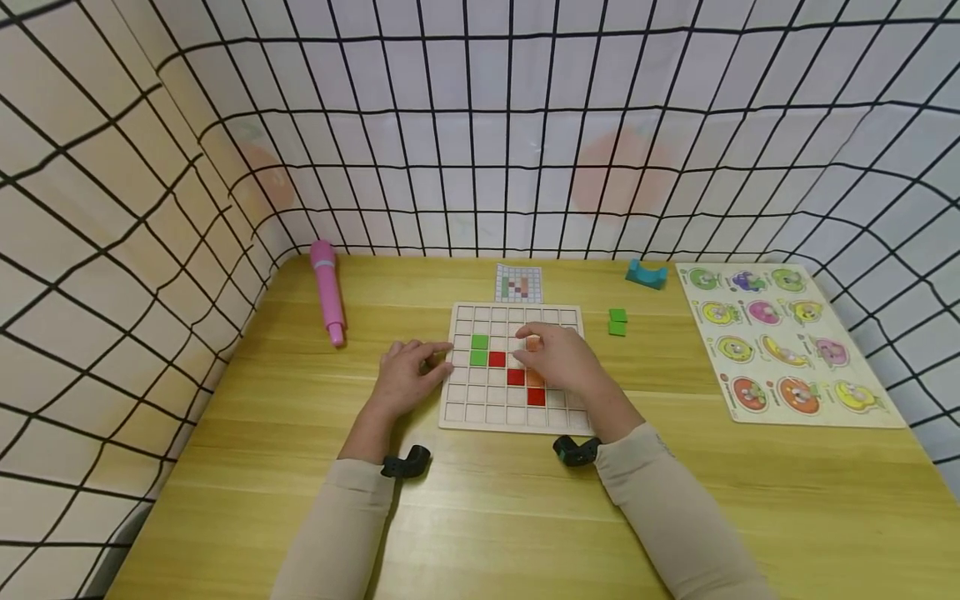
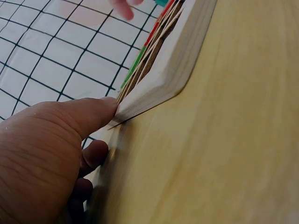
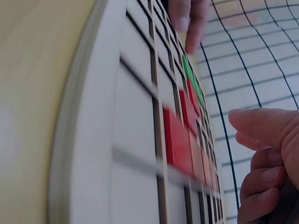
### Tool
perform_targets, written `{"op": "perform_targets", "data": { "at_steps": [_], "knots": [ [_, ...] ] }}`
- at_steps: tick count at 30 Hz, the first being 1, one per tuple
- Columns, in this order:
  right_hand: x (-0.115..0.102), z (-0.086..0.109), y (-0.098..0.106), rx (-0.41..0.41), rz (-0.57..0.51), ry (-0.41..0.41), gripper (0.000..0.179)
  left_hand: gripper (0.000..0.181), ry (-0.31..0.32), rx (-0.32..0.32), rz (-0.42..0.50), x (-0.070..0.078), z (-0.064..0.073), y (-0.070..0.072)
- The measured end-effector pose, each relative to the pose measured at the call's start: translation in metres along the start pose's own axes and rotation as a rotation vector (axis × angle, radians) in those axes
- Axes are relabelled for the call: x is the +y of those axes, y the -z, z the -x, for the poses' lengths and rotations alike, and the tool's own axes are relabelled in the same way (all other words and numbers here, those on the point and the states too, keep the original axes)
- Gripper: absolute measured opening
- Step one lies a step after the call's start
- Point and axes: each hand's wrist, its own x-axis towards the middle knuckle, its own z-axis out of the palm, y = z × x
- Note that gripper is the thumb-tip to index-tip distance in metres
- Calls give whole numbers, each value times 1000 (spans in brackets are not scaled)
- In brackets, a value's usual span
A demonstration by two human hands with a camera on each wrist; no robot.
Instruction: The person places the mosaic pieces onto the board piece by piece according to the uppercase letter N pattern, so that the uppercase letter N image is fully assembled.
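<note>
A wooden grid board (image 1: 476,413) lies on the table, with two green tiles (image 1: 478,342), three red tiles (image 1: 516,377) in a diagonal and orange tiles (image 1: 535,377) set in its squares. My left hand (image 1: 403,379) touches the board's left edge with thumb and index finger, the thumb tip against the wood in the left wrist view. Above the right half of the board hovers my right hand (image 1: 561,358), partly hiding the orange tiles. Between its thumb and index finger I see no tile; the other fingers curl loosely in the right wrist view.
Behind the board lies a small printed grid card (image 1: 518,284). To its right are two loose green tiles (image 1: 617,322), a teal curved block (image 1: 646,274) and a fruit picture board (image 1: 795,346). A pink pen-like object (image 1: 327,292) lies left. Black netting (image 1: 510,133) surrounds the table.
</note>
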Motion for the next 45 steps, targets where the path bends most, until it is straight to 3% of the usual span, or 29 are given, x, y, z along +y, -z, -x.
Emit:
{"op": "perform_targets", "data": {
  "at_steps": [10, 25, 45],
  "knots": [
    [48, 9, 29, 16, 28, -95, 43, 39, 1, 1, -7, -1, -1, -1],
    [109, 7, 63, 63, 118, -143, 49, 38, 8, 6, -8, -2, -1, -1],
    [122, 7, 67, 53, 146, -116, 47, 39, 7, 0, 1, -1, 0, -1]
  ]
}}
